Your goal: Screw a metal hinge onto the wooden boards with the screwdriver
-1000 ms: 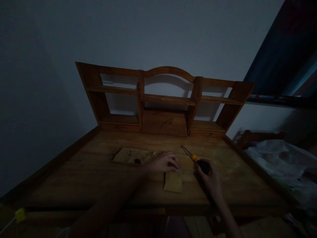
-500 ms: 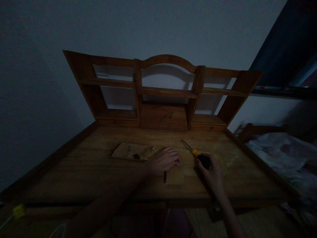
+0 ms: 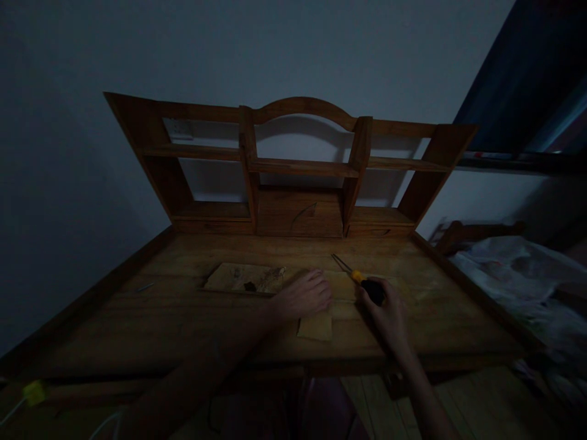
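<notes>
Black and yellow on the screwdriver (image 3: pixel 357 277), just right of centre in the frame. Sits in the right hand (image 3: pixel 387 308), wrapped at the handle by closed fingers. Points up and left, with the tip apart from the small cardboard piece (image 3: pixel 315 326) at lower centre; impossible to tell about contact between tip and desk (image 3: pixel 183 330).

Newly changed at centre: the lie of the left hand (image 3: pixel 308 294), farther over the upper part of the small cardboard piece than a second ago. Rests back upward, with bent fingers close together; cannot tell about a grip on anything beneath. No longer shows the small bright speck at the fingertips, perhaps covered now. Unchanged on the right: same grip on the handle, same slant of the shaft. For the work in hand, seemingly means steadying or pressing on the left, with the screwdriver held off the cardboard.

Left of centre, a torn flat board (image 3: pixel 243 278) with a dark patch, just beside the left hand. Farther left, a thin pale rod (image 3: pixel 145 286) on the desk. Across the upper middle, a wooden shelf unit (image 3: pixel 305 167), dimly lit.
</notes>
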{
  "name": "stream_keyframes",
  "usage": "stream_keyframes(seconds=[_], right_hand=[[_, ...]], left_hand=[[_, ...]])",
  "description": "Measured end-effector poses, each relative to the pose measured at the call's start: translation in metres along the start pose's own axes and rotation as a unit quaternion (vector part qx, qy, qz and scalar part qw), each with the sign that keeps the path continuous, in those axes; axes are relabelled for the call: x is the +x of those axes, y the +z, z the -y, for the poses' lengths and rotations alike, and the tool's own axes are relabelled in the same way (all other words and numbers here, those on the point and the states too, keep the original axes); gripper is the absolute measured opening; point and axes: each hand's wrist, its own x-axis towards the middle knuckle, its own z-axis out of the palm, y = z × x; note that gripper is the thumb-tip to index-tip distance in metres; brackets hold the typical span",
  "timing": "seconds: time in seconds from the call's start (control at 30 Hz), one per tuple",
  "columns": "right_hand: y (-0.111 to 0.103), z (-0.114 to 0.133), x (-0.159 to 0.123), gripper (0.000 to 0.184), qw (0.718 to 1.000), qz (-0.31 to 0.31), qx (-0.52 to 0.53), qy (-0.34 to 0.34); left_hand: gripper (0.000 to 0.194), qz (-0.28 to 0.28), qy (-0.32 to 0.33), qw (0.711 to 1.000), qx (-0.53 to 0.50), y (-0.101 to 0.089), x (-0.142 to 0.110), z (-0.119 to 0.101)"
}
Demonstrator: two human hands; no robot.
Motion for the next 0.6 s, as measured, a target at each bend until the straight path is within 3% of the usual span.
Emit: stream_keyframes(seconds=[0.17, 0.43, 0.6], right_hand=[[-0.001, 0.004, 0.0, 0.033, 1.0, 0.002, 0.015, 0.002], [0.001, -0.003, 0.001, 0.033, 1.0, 0.002, 0.017, -0.002], [0.005, -0.008, 0.002, 0.032, 0.999, -0.006, 0.03, -0.011]], left_hand=[[0.029, -0.017, -0.007, 0.998, -0.054, 0.007, -0.001, 0.006], [0.023, -0.006, -0.016, 0.992, -0.124, -0.013, -0.003, 0.004], [0.02, 0.019, -0.004, 0.994, -0.11, -0.012, -0.006, 0.006]])
